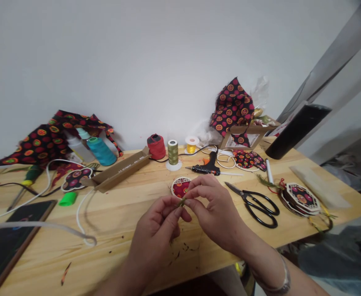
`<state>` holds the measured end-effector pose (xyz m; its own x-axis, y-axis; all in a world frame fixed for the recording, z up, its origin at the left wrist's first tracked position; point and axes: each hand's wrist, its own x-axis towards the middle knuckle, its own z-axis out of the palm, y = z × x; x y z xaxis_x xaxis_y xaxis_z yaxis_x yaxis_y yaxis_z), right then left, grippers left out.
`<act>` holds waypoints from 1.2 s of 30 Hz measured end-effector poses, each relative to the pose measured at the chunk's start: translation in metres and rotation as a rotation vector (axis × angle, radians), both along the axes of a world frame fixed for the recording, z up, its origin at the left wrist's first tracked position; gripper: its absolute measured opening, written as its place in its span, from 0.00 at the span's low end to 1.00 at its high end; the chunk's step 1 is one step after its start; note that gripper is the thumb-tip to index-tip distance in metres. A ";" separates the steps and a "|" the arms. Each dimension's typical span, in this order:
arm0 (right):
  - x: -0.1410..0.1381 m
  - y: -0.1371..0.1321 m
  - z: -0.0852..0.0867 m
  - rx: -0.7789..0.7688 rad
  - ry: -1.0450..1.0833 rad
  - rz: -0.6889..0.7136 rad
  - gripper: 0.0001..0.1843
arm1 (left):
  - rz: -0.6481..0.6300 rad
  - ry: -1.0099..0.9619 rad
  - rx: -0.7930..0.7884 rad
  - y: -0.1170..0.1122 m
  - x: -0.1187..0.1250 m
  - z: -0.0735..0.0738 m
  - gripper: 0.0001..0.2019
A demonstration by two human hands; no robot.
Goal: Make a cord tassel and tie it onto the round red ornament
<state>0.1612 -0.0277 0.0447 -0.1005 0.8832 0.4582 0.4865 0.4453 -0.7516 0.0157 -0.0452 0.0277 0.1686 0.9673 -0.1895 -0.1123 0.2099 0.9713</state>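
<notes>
My left hand (160, 226) and my right hand (213, 207) meet over the front middle of the table. Both pinch a small piece of olive-green thread (182, 202) between thumb and fingertips; part of it hides behind the fingers. Just beyond the fingertips lies a round ornament (180, 187) with a pale cut-out rim and red patterned fabric, partly covered by my right hand. Black-handled scissors (256, 203) lie to the right of my right hand, blades pointing away to the left. A green thread spool (173, 152) stands upright behind the ornament.
A glue gun (208, 164), red thread cone (157, 146) and yellow spool (192, 144) are at the back. Octagonal fabric-covered pieces (300, 199) sit at right, beside a black cylinder (297, 131). At left are a phone (13, 242), white cable (49, 181) and long cardboard box (121, 170).
</notes>
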 end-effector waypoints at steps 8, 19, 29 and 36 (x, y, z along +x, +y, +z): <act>-0.001 -0.003 -0.002 0.002 0.042 0.009 0.12 | -0.052 0.048 -0.008 0.002 -0.002 0.004 0.06; -0.002 -0.002 -0.005 0.021 0.092 0.004 0.12 | -0.082 -0.083 -0.006 0.003 -0.005 -0.004 0.03; -0.002 -0.003 -0.006 0.046 0.111 -0.001 0.13 | -0.093 -0.011 -0.020 0.004 -0.010 -0.006 0.03; -0.001 -0.004 -0.010 0.063 0.124 0.007 0.13 | -0.146 -0.165 -0.068 0.003 -0.012 -0.005 0.06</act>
